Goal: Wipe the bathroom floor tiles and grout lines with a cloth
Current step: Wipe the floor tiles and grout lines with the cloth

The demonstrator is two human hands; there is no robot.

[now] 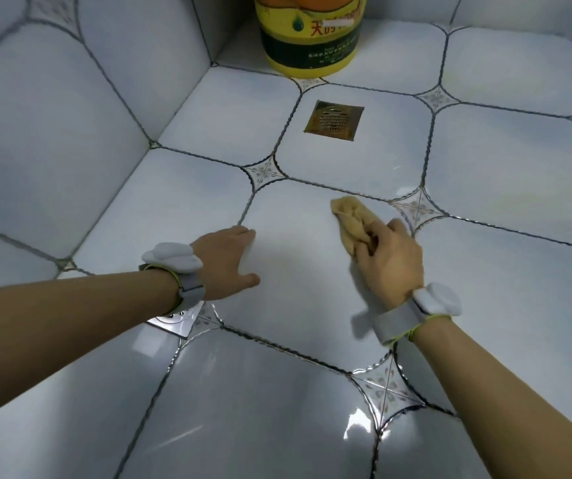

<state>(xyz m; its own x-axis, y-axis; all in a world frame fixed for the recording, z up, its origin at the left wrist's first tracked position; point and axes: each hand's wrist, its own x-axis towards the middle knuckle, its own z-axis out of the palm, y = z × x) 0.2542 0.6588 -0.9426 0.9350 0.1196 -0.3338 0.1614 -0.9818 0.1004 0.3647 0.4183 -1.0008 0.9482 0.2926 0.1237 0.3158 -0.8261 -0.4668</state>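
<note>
Head view:
Cloth [350,219]: yellow-tan, bunched, lying on a pale floor tile [298,288]; its long axis goes from the right hand up and left, and the free end points to the grout line [312,184] in front of it.
Right hand [389,259]: fingers curled round the near end of the cloth, pressing it on the tile.
Left hand [227,259]: released, fingers straight, flat on the same tile, apart from the cloth.
Brass drain [334,121]: in the next tile, farther away.
Yellow bucket [310,32]: stands behind the drain, near the wall corner.
Steel drain [177,318]: partly hidden under the left wrist.

Single head view, looking steeply down, close over floor tiles [298,288].
</note>
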